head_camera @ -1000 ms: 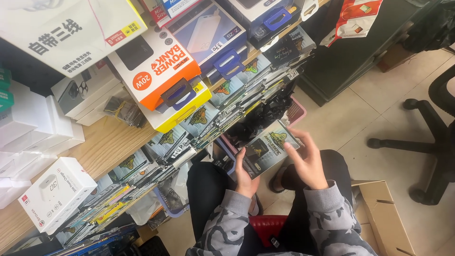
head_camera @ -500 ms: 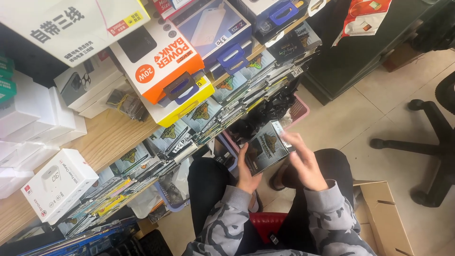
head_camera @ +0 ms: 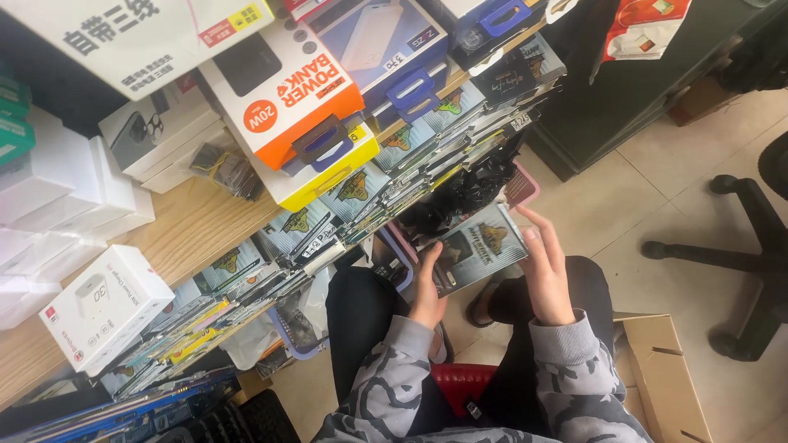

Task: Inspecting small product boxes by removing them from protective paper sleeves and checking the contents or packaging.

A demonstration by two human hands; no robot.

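I hold a flat grey packet [head_camera: 476, 250] with a yellow emblem between both hands, just above my knees. My left hand [head_camera: 427, 287] grips its near left edge. My right hand [head_camera: 543, 271] presses flat against its right edge, fingers straight. Right behind the packet hangs a black plastic bag [head_camera: 464, 189], and above it rows of similar flat packets [head_camera: 394, 176] hang along the wooden shelf edge [head_camera: 197, 226]. My sleeves are grey camouflage, my trousers black.
Large power bank boxes [head_camera: 287, 90] and white boxes [head_camera: 103, 308] sit on the shelf. A pink basket [head_camera: 519, 187] stands behind the bag. A cardboard box [head_camera: 657, 377] lies at my right, a black office chair base [head_camera: 730, 254] further right, a red stool [head_camera: 460, 385] under me.
The packet has shifted slightly toward the shelf, and my right hand has slid along its right edge. The view has tilted a little.
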